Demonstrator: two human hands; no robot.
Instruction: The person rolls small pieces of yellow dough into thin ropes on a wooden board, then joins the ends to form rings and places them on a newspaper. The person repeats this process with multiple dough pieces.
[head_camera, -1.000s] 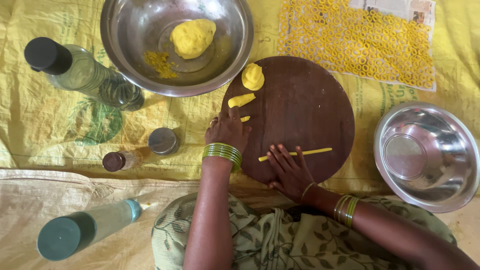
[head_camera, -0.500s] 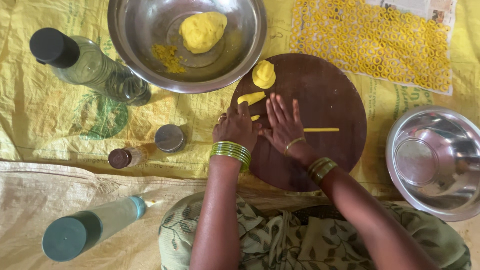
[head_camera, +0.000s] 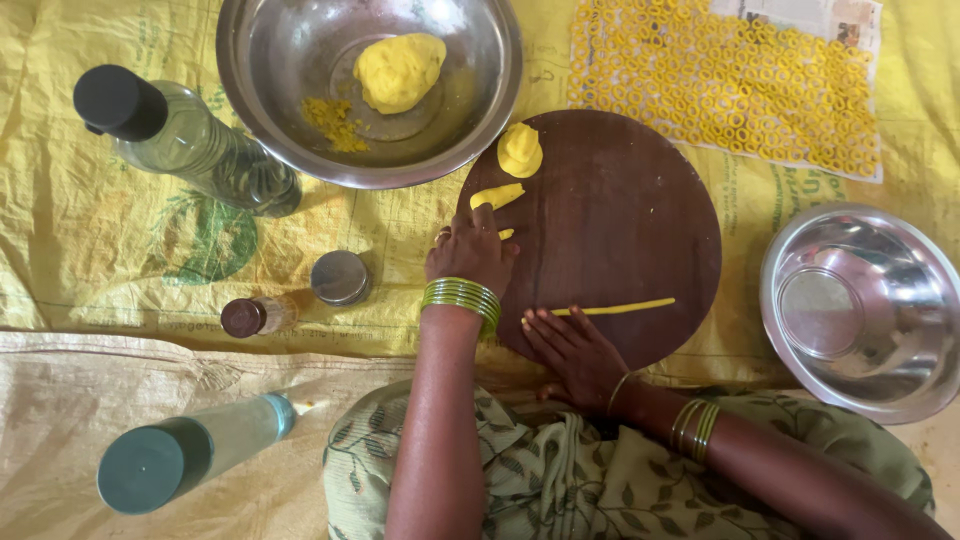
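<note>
On the round brown board (head_camera: 620, 220), the right hand (head_camera: 575, 350) lies flat at the near edge, fingers spread on a thin yellow dough rope (head_camera: 615, 307); half a second ago it sat beside the left hand (head_camera: 470, 250), whose loosely curled fingers cover a dough piece (head_camera: 497, 195). Left of the board stand a dark-capped clear bottle (head_camera: 190, 140) and two small jars (head_camera: 300, 295).

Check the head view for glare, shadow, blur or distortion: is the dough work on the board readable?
Head view: even daylight, sharp throughout; both hands, left hand and right hand, crisp on the round board. Glare only on the steel bowls, the large bowl and the empty bowl. The thin dough rope is clearly readable. Slight wide-angle bending at the edges.
</note>
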